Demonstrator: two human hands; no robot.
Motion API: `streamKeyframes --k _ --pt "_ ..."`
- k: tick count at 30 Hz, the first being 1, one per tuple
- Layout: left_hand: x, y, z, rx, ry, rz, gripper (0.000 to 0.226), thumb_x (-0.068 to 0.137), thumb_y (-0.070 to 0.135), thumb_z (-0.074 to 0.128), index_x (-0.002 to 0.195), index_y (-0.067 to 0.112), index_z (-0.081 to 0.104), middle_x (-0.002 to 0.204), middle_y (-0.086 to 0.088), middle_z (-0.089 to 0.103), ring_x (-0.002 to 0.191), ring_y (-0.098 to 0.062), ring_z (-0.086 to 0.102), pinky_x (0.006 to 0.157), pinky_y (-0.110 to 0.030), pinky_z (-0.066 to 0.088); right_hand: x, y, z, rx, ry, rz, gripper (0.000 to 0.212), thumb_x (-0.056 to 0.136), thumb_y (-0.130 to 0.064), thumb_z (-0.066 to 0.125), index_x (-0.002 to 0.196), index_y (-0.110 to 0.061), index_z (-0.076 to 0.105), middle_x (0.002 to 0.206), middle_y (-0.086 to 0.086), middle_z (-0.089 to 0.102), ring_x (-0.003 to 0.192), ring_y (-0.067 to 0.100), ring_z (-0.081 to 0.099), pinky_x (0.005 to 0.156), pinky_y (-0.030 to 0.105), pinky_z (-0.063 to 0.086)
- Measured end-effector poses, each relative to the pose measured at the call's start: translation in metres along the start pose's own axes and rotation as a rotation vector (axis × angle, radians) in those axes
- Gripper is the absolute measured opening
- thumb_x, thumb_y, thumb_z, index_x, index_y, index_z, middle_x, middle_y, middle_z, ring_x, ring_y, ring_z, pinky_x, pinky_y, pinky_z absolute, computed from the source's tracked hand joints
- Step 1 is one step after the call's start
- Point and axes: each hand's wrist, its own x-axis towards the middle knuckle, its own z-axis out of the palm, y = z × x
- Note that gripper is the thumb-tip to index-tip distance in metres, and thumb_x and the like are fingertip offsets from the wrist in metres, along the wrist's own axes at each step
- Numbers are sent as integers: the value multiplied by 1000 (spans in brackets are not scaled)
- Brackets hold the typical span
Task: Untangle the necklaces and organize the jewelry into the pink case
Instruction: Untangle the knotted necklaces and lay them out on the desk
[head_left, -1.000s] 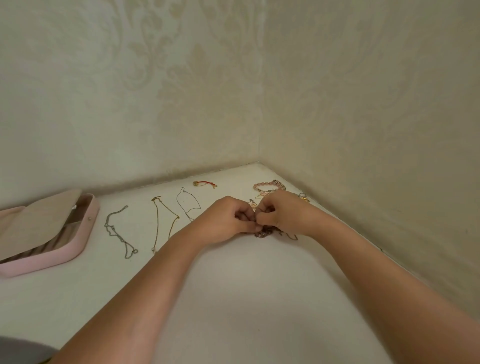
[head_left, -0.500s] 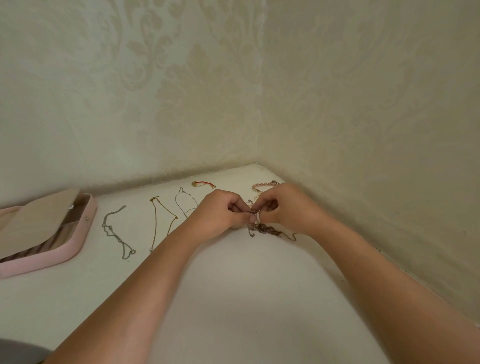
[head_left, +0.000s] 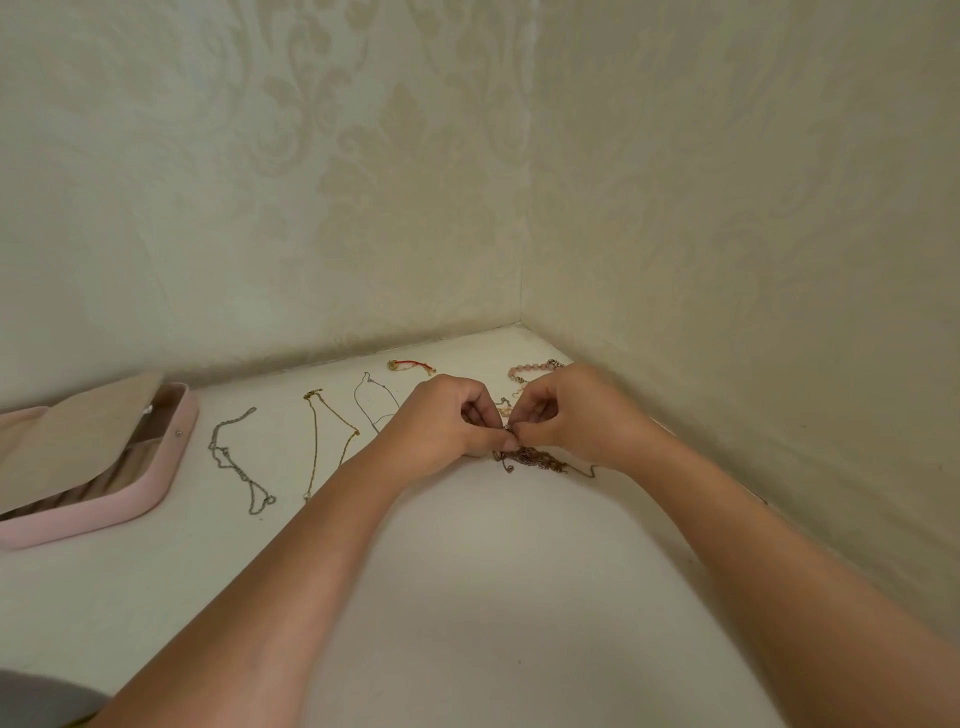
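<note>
Hands (head_left: 511, 421) just above tangled chains (head_left: 535, 460)

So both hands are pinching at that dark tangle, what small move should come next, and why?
Probably ease the two pinches slightly apart to loosen one strand. Both the left hand and the right hand pinch the top of the tangle, which is still bunched on the table, while three chains already lie straightened toward the open pink case.

Both forearms bare, no sleeves. left hand (head_left: 447, 418) and right hand (head_left: 576, 410): no rings, watch or bracelets visible.
</note>
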Motion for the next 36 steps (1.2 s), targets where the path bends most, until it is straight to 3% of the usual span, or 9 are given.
streamKeyframes --k 6,11,15,18,21,26,30,36 --pt "0 -1 -1 -26 -13 27 21 70 8 83 68 19 65 59 9 64 56 -5 57 60 -21 50 1 -1 0 92 -10 2 8 77 -7 72 74 -14 69 59 -13 57 50 -5 49 52 8 36" --pt "2 -1 0 -28 0 39 17 74 3 78 74 17 68 63 8 63 59 -3 56 63 -20 49 1 -2 2 108 -47 -27 7 81 -7 68 75 -12 66 65 -6 57 53 -2 49 55 10 37" --pt "1 0 -2 -12 -55 20 18 69 11 85 69 15 67 70 -2 72 63 -9 63 67 -22 50 4 4 0 203 38 -24 24 84 -8 63 67 -24 60 62 -15 60 83 14 64 74 31 47" --pt "1 1 -2 9 -55 13 21 68 15 86 66 18 66 74 -8 73 66 -15 61 70 -31 49 6 4 -1 297 87 -27 23 86 -3 61 70 -20 60 66 -13 61 90 24 65 80 28 48" --pt "1 2 -3 -44 -58 2 21 68 13 86 66 17 65 68 -5 69 64 -15 59 70 -33 51 6 1 -1 467 86 -7 19 88 3 57 75 -11 59 76 4 67 75 20 64 84 36 53" --pt "-1 3 -3 -42 -95 6 22 71 12 83 63 17 63 58 12 65 51 1 51 56 -11 39 5 -3 -6 717 86 41 20 93 4 49 77 -6 56 74 4 66 63 8 62 70 20 54" --pt "0 4 -3 -68 -110 13 19 74 10 81 66 15 65 70 4 70 60 0 60 65 -11 46 8 -1 -8 931 101 132 22 96 -1 44 77 -8 53 75 5 63 65 13 64 72 26 53" --pt "0 4 -10 -263 -106 0 13 82 7 73 76 9 62 85 -6 71 81 -13 65 87 -26 50 9 5 -11 1018 179 211 25 96 -4 44 72 -8 51 65 2 55 59 12 57 66 26 51"
